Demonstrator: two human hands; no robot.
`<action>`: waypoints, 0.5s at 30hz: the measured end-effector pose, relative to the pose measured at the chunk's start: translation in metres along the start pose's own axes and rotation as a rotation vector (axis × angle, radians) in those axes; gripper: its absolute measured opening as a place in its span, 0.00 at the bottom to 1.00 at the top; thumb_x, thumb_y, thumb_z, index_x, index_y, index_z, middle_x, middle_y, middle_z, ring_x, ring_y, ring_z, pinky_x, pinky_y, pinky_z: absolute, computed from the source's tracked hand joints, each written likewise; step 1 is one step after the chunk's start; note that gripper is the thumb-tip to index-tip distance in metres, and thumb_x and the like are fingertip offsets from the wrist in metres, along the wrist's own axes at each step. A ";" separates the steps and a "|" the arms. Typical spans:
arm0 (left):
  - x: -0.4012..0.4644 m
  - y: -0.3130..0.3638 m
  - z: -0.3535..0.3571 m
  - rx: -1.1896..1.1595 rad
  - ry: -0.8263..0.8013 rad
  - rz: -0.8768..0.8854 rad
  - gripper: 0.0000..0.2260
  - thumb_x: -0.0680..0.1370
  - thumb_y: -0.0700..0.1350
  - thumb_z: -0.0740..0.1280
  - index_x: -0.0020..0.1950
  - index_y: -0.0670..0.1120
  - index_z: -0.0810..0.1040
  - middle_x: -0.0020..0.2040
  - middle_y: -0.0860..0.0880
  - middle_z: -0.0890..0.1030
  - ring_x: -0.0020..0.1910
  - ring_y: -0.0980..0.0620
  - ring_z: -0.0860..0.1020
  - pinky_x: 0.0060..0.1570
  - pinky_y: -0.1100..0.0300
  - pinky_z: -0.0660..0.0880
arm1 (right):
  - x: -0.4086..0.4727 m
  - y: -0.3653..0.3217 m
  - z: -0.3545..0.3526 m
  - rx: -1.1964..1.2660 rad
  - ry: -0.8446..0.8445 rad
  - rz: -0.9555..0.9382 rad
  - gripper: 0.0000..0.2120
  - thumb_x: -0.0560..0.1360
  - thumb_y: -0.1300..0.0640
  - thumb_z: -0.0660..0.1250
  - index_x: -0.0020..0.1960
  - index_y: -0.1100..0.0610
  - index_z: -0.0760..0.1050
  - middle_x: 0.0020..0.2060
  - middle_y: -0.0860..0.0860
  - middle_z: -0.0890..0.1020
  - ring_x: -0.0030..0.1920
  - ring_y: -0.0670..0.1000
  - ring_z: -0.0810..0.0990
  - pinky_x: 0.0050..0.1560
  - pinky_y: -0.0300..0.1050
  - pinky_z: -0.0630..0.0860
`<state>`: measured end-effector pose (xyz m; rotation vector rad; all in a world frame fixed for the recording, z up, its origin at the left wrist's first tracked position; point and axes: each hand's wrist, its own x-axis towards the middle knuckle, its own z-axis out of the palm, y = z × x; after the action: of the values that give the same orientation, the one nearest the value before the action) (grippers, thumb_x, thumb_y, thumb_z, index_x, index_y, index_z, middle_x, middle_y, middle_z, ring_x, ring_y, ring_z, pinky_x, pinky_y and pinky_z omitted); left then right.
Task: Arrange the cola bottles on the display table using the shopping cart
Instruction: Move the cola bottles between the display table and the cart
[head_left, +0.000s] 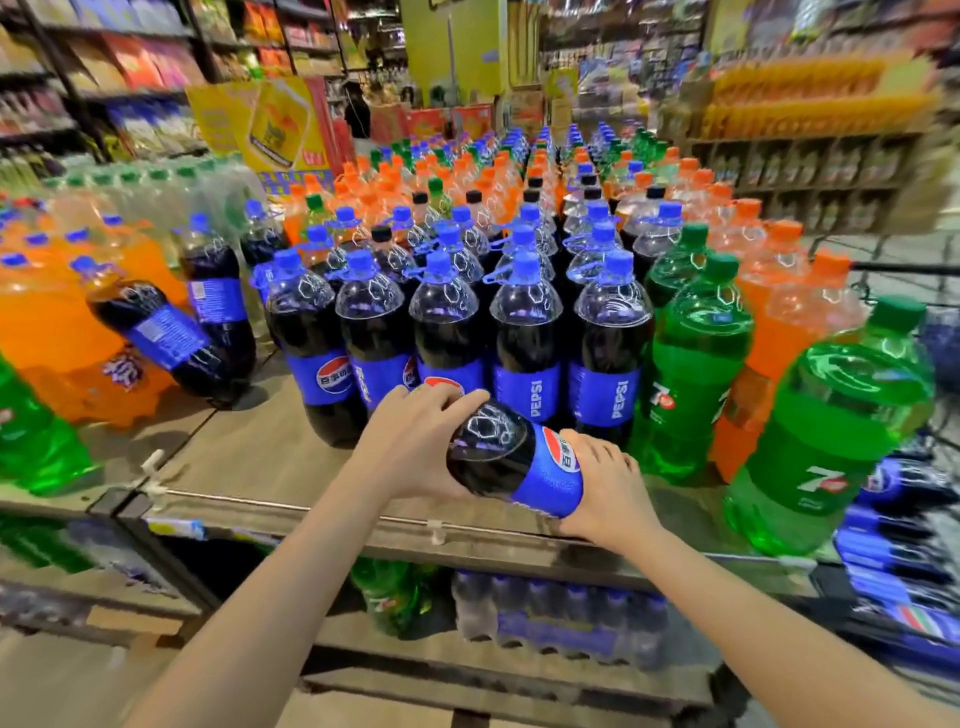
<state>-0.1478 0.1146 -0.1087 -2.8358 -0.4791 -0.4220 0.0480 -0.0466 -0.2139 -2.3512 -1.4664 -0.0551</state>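
A large cola bottle (511, 457) with a blue label lies tilted above the front of the wooden display table (270, 457). My left hand (415, 436) grips its upper, neck end; the cap is hidden under the fingers. My right hand (605, 483) holds its lower end by the label. Just behind stands a front row of upright cola bottles (524, 332) with blue caps, with several more rows behind them. The shopping cart (904, 270) shows as a dark rim at the far right, with cola bottles (904, 551) lying in it.
Green soda bottles (691, 364) and orange soda bottles (779, 291) stand right of the colas. At the left, two cola bottles (171, 332) lean beside wrapped orange packs (57, 322). Packs of bottles (561, 618) sit on the lower shelf. Store shelves line both sides.
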 end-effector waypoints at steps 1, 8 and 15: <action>0.006 -0.003 -0.001 0.020 -0.008 0.021 0.47 0.56 0.75 0.63 0.69 0.51 0.72 0.55 0.51 0.80 0.49 0.48 0.79 0.42 0.54 0.70 | 0.001 -0.001 0.002 0.035 0.006 0.022 0.53 0.57 0.37 0.73 0.76 0.50 0.55 0.70 0.47 0.67 0.68 0.52 0.65 0.66 0.51 0.64; 0.046 -0.011 -0.009 0.103 0.048 0.188 0.48 0.55 0.76 0.65 0.70 0.52 0.71 0.50 0.51 0.80 0.44 0.47 0.79 0.41 0.53 0.70 | 0.022 -0.022 -0.008 0.241 0.109 0.004 0.56 0.58 0.41 0.78 0.76 0.48 0.50 0.69 0.48 0.67 0.67 0.53 0.67 0.66 0.56 0.66; 0.047 0.000 0.008 -0.467 0.288 -0.040 0.58 0.56 0.70 0.76 0.80 0.54 0.54 0.76 0.50 0.63 0.73 0.48 0.64 0.65 0.46 0.70 | 0.018 -0.016 -0.014 0.516 0.347 0.100 0.51 0.55 0.43 0.78 0.73 0.48 0.60 0.64 0.44 0.74 0.64 0.48 0.72 0.62 0.54 0.71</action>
<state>-0.1035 0.1296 -0.1012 -3.1209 -0.4233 -1.0567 0.0448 -0.0299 -0.1920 -1.8781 -1.0443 -0.0487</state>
